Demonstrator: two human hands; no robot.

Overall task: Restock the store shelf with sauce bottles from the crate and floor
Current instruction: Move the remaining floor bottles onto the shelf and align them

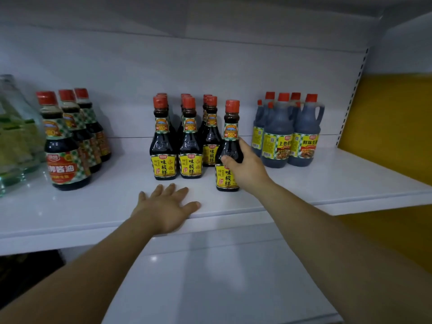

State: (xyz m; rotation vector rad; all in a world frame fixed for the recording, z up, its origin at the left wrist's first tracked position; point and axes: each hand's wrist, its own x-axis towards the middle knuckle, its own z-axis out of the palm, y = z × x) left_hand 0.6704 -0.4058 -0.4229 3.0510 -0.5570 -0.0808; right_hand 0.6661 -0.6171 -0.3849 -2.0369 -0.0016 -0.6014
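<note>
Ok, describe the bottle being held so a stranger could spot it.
On the white shelf, find the middle cluster of yellow-labelled sauce bottles. The held bottle stands at its right, furthest forward, the right hand gripping it.

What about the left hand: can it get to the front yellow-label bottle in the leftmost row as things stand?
Probably yes. The left hand lies flat on the shelf, with only bare shelf between it and the front yellow-label bottle. The right hand holds another bottle off to the side.
</note>
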